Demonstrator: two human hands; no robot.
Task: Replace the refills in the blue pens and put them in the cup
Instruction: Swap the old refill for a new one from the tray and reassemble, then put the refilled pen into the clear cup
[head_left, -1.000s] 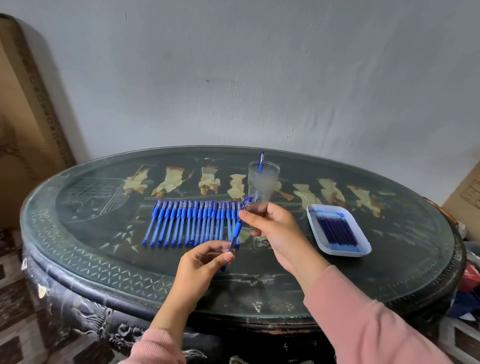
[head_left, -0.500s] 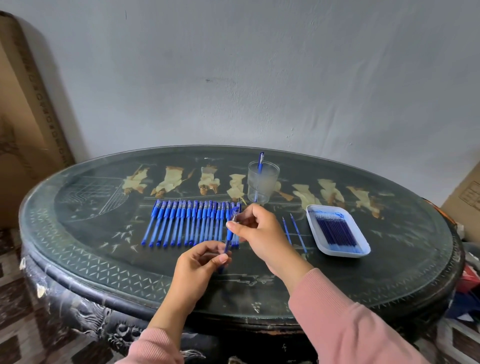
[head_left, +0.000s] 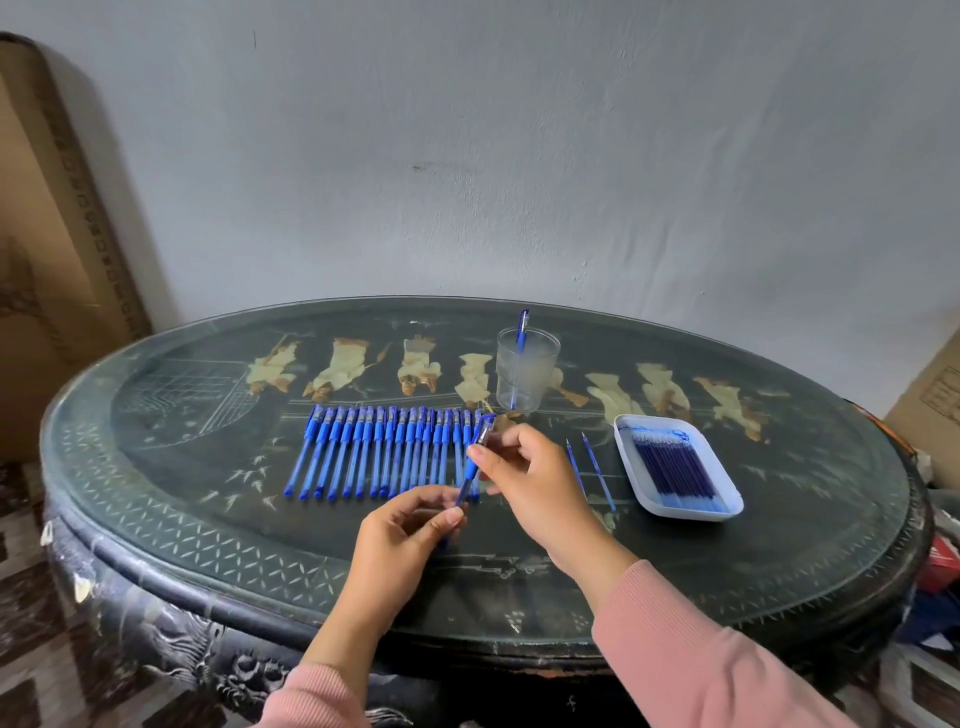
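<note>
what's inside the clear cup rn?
One blue pen leans inside the cup, its top poking above the rim. The cloudy wall blurs the bottom, so anything small lying there cannot be made out.

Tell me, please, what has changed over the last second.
The right hand drew back from the cup toward the person, uncovering two loose refills. Both hands still hold the same pen; the left hand, row of pens, tray and cup stayed put.

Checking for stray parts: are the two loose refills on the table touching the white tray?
Apart. The head view shows a strip of bare table between the loose refills and the white tray.
</note>
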